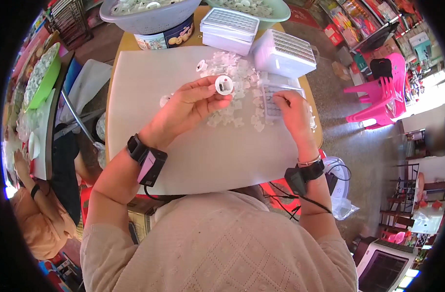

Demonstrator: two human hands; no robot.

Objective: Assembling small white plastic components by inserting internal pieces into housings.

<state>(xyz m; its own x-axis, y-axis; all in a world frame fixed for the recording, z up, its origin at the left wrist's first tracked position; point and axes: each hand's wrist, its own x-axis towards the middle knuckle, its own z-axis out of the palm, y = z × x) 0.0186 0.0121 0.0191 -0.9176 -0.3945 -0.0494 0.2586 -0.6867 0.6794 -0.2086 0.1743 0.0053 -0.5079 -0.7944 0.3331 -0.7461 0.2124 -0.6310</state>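
Observation:
My left hand (195, 103) pinches a small round white plastic part (224, 85) with a dark piece set in its middle, held up above the table. At the right, my right hand (293, 111) reaches over a shallow clear tray (272, 110) with rows of small round pockets. Its fingers are curled together at the tray; whether a small piece sits between them is hidden. A loose heap of small translucent white plastic pieces (232, 65) spreads between the hands and beyond them. Another round white part (201, 65) lies at the heap's far left edge.
Two stacks of pocketed trays, one at the back (230, 30) and one at the back right (286, 51), border the table (149, 73). A grey basin (149, 15) rests on a round tin (166, 36). Leftward, another person's arm (42, 199) is beside a side table.

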